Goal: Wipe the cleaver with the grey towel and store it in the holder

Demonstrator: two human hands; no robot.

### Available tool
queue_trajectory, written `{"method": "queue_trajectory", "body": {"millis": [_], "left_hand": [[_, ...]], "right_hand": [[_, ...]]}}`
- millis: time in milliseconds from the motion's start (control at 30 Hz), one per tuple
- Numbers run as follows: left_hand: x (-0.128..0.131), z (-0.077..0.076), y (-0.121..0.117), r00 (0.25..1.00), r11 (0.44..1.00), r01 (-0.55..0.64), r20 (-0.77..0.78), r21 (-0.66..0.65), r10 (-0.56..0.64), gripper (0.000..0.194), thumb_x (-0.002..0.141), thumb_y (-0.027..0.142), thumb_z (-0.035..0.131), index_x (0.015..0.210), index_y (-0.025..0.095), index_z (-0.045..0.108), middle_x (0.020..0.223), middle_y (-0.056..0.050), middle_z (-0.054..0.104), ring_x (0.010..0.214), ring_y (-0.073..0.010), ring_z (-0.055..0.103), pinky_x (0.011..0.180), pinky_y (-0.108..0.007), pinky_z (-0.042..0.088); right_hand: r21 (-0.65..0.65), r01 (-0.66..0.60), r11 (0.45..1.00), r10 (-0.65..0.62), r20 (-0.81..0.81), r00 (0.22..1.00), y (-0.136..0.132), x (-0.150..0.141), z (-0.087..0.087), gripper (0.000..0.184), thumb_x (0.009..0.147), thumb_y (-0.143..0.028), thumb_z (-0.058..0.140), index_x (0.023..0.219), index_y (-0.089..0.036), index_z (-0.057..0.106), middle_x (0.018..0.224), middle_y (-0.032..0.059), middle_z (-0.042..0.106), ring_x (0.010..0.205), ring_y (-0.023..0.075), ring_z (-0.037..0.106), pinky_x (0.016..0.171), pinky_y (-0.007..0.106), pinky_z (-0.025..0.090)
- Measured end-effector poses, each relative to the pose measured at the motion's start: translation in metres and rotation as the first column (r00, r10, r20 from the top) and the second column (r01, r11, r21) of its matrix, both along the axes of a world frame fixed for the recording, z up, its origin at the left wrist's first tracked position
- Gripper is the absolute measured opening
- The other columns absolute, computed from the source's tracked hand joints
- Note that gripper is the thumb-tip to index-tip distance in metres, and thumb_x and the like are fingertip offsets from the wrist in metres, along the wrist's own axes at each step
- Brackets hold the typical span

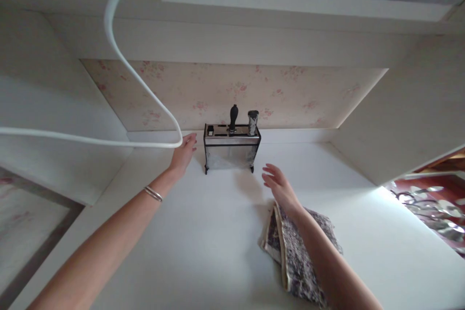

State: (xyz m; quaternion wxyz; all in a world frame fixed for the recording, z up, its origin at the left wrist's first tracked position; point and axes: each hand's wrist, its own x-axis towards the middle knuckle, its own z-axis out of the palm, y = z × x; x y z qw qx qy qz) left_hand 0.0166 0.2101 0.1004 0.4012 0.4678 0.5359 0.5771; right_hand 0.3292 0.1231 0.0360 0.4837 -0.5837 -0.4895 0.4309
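A clear knife block (231,153) with a black frame stands at the back of the white counter (203,232), against the flowered wall. Two handles stick up from its top, one black (233,117) and one speckled grey (252,121). My left hand (183,152) reaches forward just left of the block, fingers stretched out, a thin bracelet on the wrist. My right hand (276,182) hovers open to the block's front right, fingers apart and holding nothing. Under my right forearm lies a folded dark patterned cloth (296,252).
A white cable (119,55) loops down from above and runs across to the left, ending near my left hand. White cabinets hang overhead. At the right edge, shiny cutlery (432,206) lies in a lower area beside a red surface.
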Motion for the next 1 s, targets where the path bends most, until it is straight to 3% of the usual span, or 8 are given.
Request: {"method": "queue_trajectory", "body": {"millis": [100,200,333,467,633,800,1000], "left_hand": [[0.000,-0.026,-0.014,0.995,0.993,0.088,0.049,-0.075,-0.085,0.046,0.084,0.051,0.054,0.122,0.025,0.058,0.144,-0.009,0.045,0.126,-0.0248,0.049,0.095,-0.037,0.048],[0.010,-0.039,-0.024,0.985,0.980,0.161,0.088,-0.117,-0.151,0.052,0.083,0.057,0.053,0.127,0.031,0.055,0.149,-0.003,0.039,0.132,-0.0245,0.043,0.100,-0.037,0.045],[0.025,-0.040,-0.030,0.948,0.945,0.295,0.163,-0.141,-0.272,0.046,0.083,0.050,0.056,0.126,0.035,0.056,0.138,0.001,0.053,0.130,-0.0205,0.046,0.108,-0.038,0.038],[0.039,-0.036,-0.035,0.925,0.936,0.340,0.214,-0.093,-0.315,0.048,0.081,0.037,0.059,0.129,0.035,0.055,0.136,0.004,0.055,0.130,-0.0175,0.046,0.112,-0.036,0.031],[0.075,-0.030,-0.037,0.880,0.901,0.435,0.208,0.012,-0.427,0.052,0.080,0.030,0.057,0.132,0.032,0.053,0.135,0.003,0.056,0.132,-0.0177,0.043,0.112,-0.034,0.032],[0.128,-0.021,-0.020,0.834,0.853,0.521,0.196,0.027,-0.515,0.056,0.075,0.030,0.059,0.131,0.028,0.055,0.129,0.000,0.061,0.132,-0.0225,0.043,0.111,-0.037,0.032],[0.187,-0.026,0.000,0.777,0.806,0.591,0.250,0.026,-0.578,0.065,0.070,0.024,0.061,0.134,0.026,0.053,0.131,-0.002,0.059,0.131,-0.0265,0.043,0.110,-0.039,0.031]], "right_hand": [[0.073,-0.024,0.997,0.023,0.022,1.000,0.037,-0.013,0.030,0.063,0.080,-0.054,0.059,0.136,-0.030,0.042,0.144,0.0079,0.043,0.124,0.0256,0.049,0.100,0.043,0.042],[0.119,-0.072,0.990,0.071,0.007,0.997,0.064,-0.023,0.052,0.062,0.086,-0.059,0.050,0.140,-0.032,0.038,0.149,0.0038,0.037,0.133,0.0251,0.039,0.106,0.044,0.035],[0.143,-0.121,0.982,0.123,-0.009,0.992,0.077,-0.029,0.066,0.054,0.087,-0.059,0.048,0.134,-0.032,0.047,0.143,0.0007,0.045,0.133,0.0243,0.039,0.108,0.045,0.032],[0.150,-0.158,0.976,0.170,-0.069,0.983,0.074,-0.023,0.077,0.047,0.085,-0.051,0.055,0.128,-0.031,0.053,0.135,0.0009,0.054,0.128,0.0238,0.045,0.106,0.043,0.034],[0.183,-0.135,0.974,0.150,-0.071,0.986,0.072,0.015,0.096,0.038,0.081,-0.043,0.061,0.116,-0.028,0.061,0.118,0.0011,0.064,0.118,0.0239,0.052,0.099,0.039,0.041],[0.230,-0.019,0.973,0.034,-0.061,0.998,0.079,0.072,0.116,0.036,0.072,-0.028,0.066,0.108,-0.028,0.064,0.112,-0.0012,0.065,0.111,0.0216,0.055,0.093,0.034,0.043],[0.206,0.073,0.976,-0.053,-0.100,0.994,0.076,0.129,0.113,0.049,0.058,-0.012,0.065,0.104,-0.027,0.065,0.109,-0.0029,0.065,0.104,0.0177,0.056,0.086,0.027,0.045]]}}
